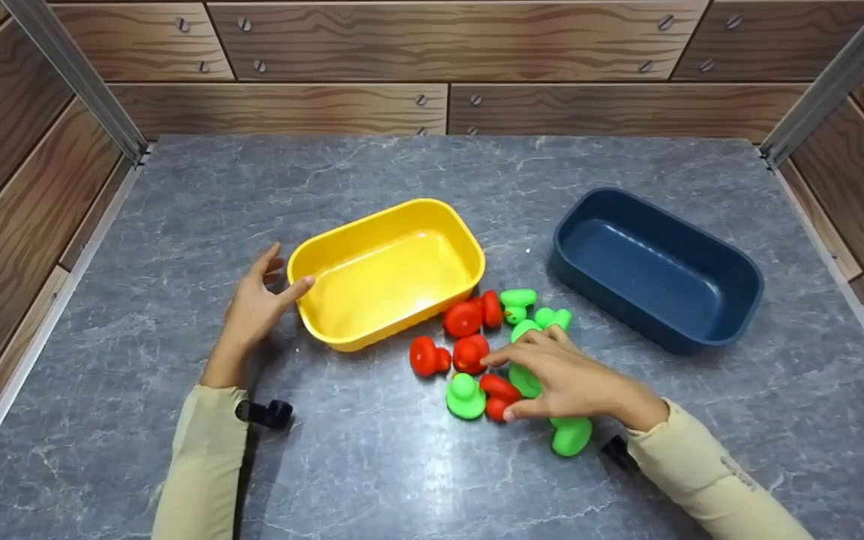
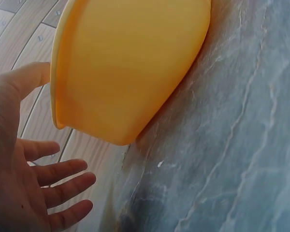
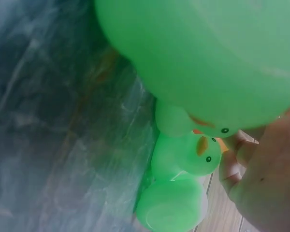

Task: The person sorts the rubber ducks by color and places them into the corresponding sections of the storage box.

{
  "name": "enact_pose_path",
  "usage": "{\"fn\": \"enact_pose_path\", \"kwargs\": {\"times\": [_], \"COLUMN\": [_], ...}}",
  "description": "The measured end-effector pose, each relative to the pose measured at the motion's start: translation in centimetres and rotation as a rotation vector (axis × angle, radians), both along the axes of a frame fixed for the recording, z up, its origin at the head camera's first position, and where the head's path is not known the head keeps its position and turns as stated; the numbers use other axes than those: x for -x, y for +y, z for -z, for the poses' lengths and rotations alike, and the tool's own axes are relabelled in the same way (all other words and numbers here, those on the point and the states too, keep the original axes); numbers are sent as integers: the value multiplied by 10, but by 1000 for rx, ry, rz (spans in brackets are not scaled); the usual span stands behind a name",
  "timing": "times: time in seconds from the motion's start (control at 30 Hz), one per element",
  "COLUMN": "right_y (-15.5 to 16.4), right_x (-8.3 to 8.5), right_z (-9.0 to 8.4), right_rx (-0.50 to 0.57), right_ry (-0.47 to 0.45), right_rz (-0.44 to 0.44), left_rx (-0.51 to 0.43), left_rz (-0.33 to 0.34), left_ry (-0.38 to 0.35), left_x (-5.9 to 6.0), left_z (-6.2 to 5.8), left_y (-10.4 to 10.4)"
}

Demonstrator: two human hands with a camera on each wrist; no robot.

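While the spread left hand [image 1: 256, 304] touches the yellow tub's [image 1: 432, 214] rim, the right hand [image 1: 563, 375] pinches a red duck [image 1: 498, 388].

Even, bright light fell from overhead, leaving a pale sheen near the worktop's [image 1: 177, 225] front edge and soft, short shadows beside the tubs. The head view bowed at its corners. The right wrist view was blurred, the green toys [image 3: 198, 63] too close to focus.
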State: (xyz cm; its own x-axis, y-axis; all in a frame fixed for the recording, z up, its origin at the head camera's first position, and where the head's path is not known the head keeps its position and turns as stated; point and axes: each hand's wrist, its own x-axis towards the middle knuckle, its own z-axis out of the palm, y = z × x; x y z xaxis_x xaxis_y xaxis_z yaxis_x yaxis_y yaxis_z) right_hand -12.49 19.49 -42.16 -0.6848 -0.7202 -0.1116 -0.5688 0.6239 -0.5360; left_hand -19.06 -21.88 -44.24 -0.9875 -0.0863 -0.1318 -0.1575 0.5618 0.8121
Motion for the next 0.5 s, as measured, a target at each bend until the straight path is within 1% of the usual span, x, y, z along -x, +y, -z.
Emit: {"fn": "enact_pose_path", "kwargs": {"times": [0.27, 0.5], "right_y": [-4, -6], "right_x": [2, 1], "right_z": [4, 7], "right_rx": [-61, -73], "right_ry": [30, 69], "right_rz": [-11, -17], "left_rx": [8, 1], "left_rz": [-1, 10], "left_ry": [5, 18], "left_x": [1, 3], "left_z": [3, 5], "left_y": [0, 0]}}
